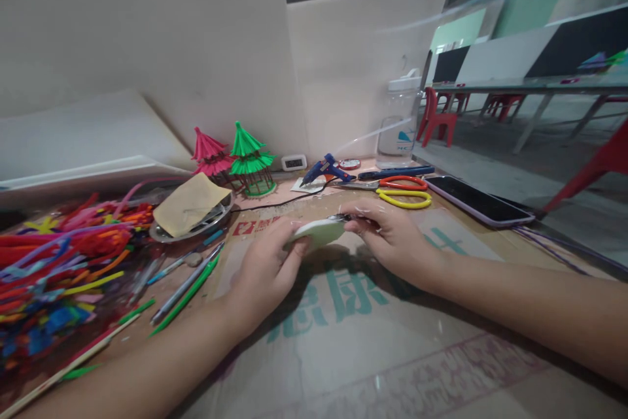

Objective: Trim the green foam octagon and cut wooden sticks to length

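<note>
Between the thumb and fingers of my left hand (269,259) is a flat, pale green, rounded piece (321,233), tilted above the cardboard. My right hand (392,233) pinches at the far right edge of that piece, around a small dark thing (339,217) that I cannot make out. Thin white strands cling to the fingers of both hands. Beyond the hands lie a blue glue gun (324,169) and scissors (405,191) with one red and one yellow handle loop.
Printed cardboard (392,353) covers the table. Colourful pipe cleaners (63,268) and a metal dish (216,215) are on the left. Red (210,151) and green (252,161) pagoda models stand behind. A water bottle (396,125) and a phone (478,200) are on the right.
</note>
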`<act>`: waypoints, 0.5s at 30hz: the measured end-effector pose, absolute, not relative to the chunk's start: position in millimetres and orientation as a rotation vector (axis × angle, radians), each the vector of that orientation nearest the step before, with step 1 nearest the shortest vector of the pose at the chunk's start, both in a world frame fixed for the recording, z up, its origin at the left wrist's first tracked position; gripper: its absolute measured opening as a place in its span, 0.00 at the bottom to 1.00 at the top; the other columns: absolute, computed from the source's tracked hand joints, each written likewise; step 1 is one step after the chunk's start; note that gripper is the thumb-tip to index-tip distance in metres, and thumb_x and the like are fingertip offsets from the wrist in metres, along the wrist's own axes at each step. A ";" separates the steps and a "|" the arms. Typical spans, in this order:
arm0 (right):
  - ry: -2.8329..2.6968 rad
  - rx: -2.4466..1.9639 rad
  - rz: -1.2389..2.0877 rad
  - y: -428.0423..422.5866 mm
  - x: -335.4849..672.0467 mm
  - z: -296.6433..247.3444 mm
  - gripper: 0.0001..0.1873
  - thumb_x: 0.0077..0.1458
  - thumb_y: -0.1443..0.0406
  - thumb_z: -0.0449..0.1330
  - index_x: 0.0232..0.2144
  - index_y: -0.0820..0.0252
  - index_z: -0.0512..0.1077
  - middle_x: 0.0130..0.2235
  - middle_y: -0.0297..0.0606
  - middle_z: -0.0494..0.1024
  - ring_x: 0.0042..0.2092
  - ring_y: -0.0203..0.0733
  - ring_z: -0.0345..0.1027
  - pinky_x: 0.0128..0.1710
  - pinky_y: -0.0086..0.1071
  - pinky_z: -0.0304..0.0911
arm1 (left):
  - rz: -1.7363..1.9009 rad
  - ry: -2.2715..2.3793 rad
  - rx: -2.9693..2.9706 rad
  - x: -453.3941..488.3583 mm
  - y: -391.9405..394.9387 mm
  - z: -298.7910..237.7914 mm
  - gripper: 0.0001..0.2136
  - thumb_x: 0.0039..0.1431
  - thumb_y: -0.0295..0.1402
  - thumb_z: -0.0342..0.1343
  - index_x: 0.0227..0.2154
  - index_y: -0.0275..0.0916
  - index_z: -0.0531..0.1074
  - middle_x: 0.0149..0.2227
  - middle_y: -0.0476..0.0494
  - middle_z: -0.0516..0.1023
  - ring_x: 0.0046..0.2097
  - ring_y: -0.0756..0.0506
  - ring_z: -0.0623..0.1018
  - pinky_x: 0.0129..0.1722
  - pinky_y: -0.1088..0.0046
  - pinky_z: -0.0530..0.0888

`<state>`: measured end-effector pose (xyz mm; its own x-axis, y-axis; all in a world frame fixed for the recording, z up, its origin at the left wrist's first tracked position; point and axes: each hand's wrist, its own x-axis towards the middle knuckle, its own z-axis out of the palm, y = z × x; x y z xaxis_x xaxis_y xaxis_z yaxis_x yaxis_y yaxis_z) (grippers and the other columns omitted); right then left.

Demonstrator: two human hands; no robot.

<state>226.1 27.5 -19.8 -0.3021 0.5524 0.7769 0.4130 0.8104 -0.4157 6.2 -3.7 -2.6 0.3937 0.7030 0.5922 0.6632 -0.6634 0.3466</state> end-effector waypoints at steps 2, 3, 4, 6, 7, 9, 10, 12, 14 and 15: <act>-1.842 -0.812 0.278 32.7 226.0 -22.5 0.09 0.60 0.65 0.56 0.43 0.58 0.72 0.39 0.39 0.79 0.40 0.42 0.73 0.38 0.36 0.67 | 1.170 1.324 2.485 6.8 -3.1 -1.4 0.06 0.64 0.29 0.49 0.40 0.38 0.70 0.39 0.44 0.77 0.41 0.46 0.75 0.40 0.70 0.73; -1.812 -0.864 0.326 35.7 226.1 -23.4 0.10 0.60 0.64 0.56 0.43 0.58 0.72 0.39 0.39 0.79 0.39 0.42 0.72 0.38 0.36 0.67 | 1.182 1.356 2.440 6.9 -2.8 -1.0 0.06 0.64 0.29 0.49 0.40 0.38 0.71 0.39 0.44 0.77 0.40 0.45 0.76 0.39 0.70 0.74; -1.791 -0.914 0.373 38.8 226.3 -23.9 0.10 0.60 0.63 0.55 0.43 0.59 0.71 0.38 0.39 0.78 0.38 0.42 0.72 0.37 0.36 0.67 | 1.184 1.384 2.399 6.7 -2.3 -0.8 0.06 0.63 0.30 0.49 0.40 0.38 0.71 0.38 0.44 0.77 0.40 0.45 0.76 0.39 0.71 0.74; -1.760 -0.987 0.454 44.5 226.8 -24.6 0.12 0.60 0.61 0.54 0.43 0.61 0.71 0.38 0.40 0.78 0.38 0.43 0.71 0.38 0.37 0.67 | 1.189 1.412 2.331 6.1 -1.3 -0.9 0.06 0.63 0.30 0.50 0.40 0.38 0.71 0.38 0.45 0.78 0.39 0.45 0.76 0.37 0.71 0.73; -1.744 -1.009 0.487 46.8 226.8 -24.9 0.13 0.60 0.60 0.53 0.43 0.61 0.71 0.38 0.41 0.78 0.38 0.44 0.71 0.39 0.37 0.67 | 1.187 1.414 2.299 5.6 -0.8 -1.4 0.07 0.63 0.31 0.50 0.40 0.38 0.70 0.37 0.45 0.78 0.38 0.45 0.76 0.37 0.71 0.73; -1.733 -1.027 0.540 49.4 226.1 -26.5 0.15 0.60 0.58 0.52 0.42 0.62 0.70 0.38 0.42 0.77 0.40 0.45 0.71 0.40 0.38 0.66 | 1.178 1.410 2.224 4.7 0.3 -3.3 0.07 0.63 0.31 0.50 0.41 0.38 0.70 0.38 0.45 0.78 0.38 0.45 0.76 0.37 0.71 0.72; -1.738 -1.030 0.557 49.6 225.2 -27.9 0.15 0.59 0.57 0.52 0.42 0.62 0.70 0.38 0.42 0.77 0.40 0.45 0.71 0.40 0.39 0.66 | 1.177 1.404 2.183 4.3 0.9 -4.8 0.07 0.63 0.32 0.50 0.41 0.39 0.70 0.38 0.45 0.77 0.38 0.45 0.76 0.38 0.71 0.72; -1.762 -1.035 0.580 48.1 222.7 -31.4 0.15 0.59 0.57 0.53 0.41 0.61 0.70 0.38 0.42 0.77 0.40 0.46 0.70 0.40 0.38 0.65 | 1.184 1.387 2.092 3.5 2.6 -8.6 0.07 0.63 0.34 0.50 0.40 0.39 0.70 0.38 0.45 0.77 0.39 0.45 0.76 0.39 0.71 0.71; -1.778 -1.031 0.591 44.6 220.1 -34.0 0.16 0.58 0.56 0.53 0.42 0.60 0.70 0.39 0.42 0.77 0.41 0.46 0.70 0.40 0.37 0.65 | 1.230 1.350 2.001 2.4 5.8 -12.8 0.08 0.63 0.36 0.50 0.41 0.40 0.70 0.39 0.45 0.77 0.41 0.44 0.75 0.41 0.70 0.71; -1.781 -1.031 0.591 42.7 219.3 -33.9 0.16 0.57 0.56 0.54 0.42 0.60 0.70 0.38 0.42 0.77 0.40 0.46 0.70 0.39 0.37 0.65 | 1.264 1.327 1.947 1.6 8.5 -14.8 0.09 0.63 0.37 0.50 0.41 0.40 0.69 0.40 0.45 0.76 0.42 0.44 0.75 0.42 0.70 0.70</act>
<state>219.3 42.7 -33.9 -0.1824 0.8493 0.4955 0.3845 0.5254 -0.7590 1.6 8.5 -14.8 0.1111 0.8971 0.4276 0.4712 -0.4264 0.7721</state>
